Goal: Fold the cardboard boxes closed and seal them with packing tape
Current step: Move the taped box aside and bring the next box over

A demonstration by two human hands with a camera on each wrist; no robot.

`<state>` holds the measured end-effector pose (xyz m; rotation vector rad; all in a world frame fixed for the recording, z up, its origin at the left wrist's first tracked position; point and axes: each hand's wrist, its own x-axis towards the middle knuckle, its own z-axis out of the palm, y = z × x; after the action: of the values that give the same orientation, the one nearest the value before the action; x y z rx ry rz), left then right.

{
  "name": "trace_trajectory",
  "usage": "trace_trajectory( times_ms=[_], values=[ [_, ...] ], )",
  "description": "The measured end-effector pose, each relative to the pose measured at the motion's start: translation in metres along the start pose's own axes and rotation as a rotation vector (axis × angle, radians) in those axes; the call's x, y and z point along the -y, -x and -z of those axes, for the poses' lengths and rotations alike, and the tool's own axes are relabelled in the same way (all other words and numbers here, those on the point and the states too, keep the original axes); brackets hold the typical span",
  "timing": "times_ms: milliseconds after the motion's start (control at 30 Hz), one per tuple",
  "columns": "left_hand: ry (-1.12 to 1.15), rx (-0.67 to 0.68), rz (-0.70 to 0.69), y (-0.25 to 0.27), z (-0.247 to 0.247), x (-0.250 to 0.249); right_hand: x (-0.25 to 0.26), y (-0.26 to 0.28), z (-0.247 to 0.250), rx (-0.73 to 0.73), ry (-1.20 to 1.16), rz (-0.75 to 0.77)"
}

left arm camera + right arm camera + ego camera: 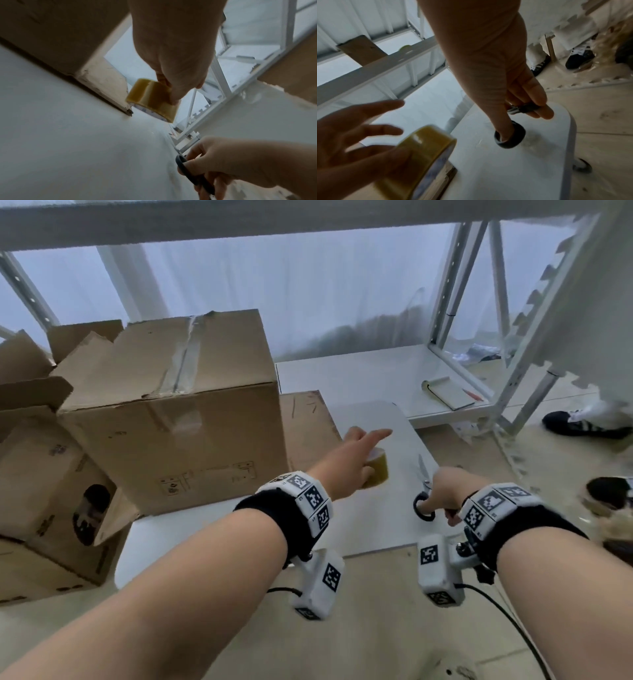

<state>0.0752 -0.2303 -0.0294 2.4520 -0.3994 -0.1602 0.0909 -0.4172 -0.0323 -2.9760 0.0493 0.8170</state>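
1 tape roll is held just above the white table by the left hand, thumb and lower fingers clamped on it, forefinger stretched out. Beside it, black-handled scissors are gripped by the right hand. A taped box is seen left of the roll, with 2 open boxes beyond.

R hand grips scissors on table | L hand holds tape roll
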Motion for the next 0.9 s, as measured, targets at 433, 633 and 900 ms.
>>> trace_trajectory(
  times_ms=[433, 633, 900],
  values=[
    [-0.554, 0.103, -0.214, -0.108, -0.049, 0.023, -0.01, -0.042, -0.009, 0.004, -0.013, 0.041],
    [-0.449, -0.015, -0.097, -0.104, -0.044, 0.036, 0.007, -0.053, -0.011, -0.092, -0.034, 0.055],
    [-0.484, -0.232, -0.254, -0.034, 0.03, 0.02, 0.066, -0.021, 0.006, -0.309, 0.087, 0.17]
  ],
)
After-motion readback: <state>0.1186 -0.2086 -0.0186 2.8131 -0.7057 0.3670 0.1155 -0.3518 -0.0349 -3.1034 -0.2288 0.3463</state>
